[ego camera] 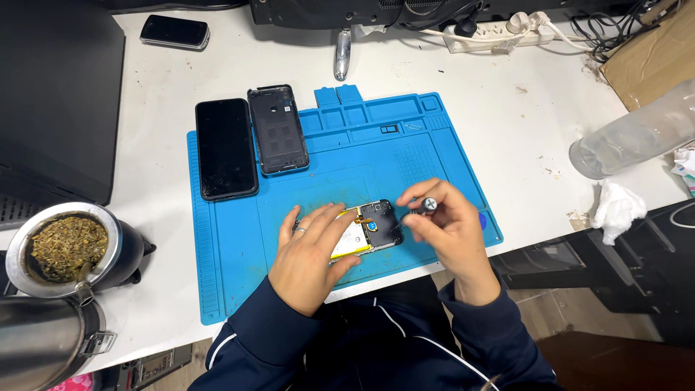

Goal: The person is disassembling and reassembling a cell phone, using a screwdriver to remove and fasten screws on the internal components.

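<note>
An opened phone (pixel 376 226) with its yellow-edged battery showing lies on the blue work mat (pixel 362 156), near the front edge. My left hand (pixel 313 253) lies flat over the phone's left part and holds it down; a ring is on one finger. My right hand (pixel 449 228) grips a small screwdriver (pixel 427 205) by its round metal cap, with the tip down at the phone's right end. Both sleeves are dark blue.
A black phone screen (pixel 226 148) and a dark back cover (pixel 278 130) lie at the mat's left. A metal cup of green herb (pixel 69 250) and a steel flask (pixel 43 340) stand at left. A clear bottle (pixel 637 137), crumpled tissue (pixel 617 206) and power strip (pixel 492 32) are right.
</note>
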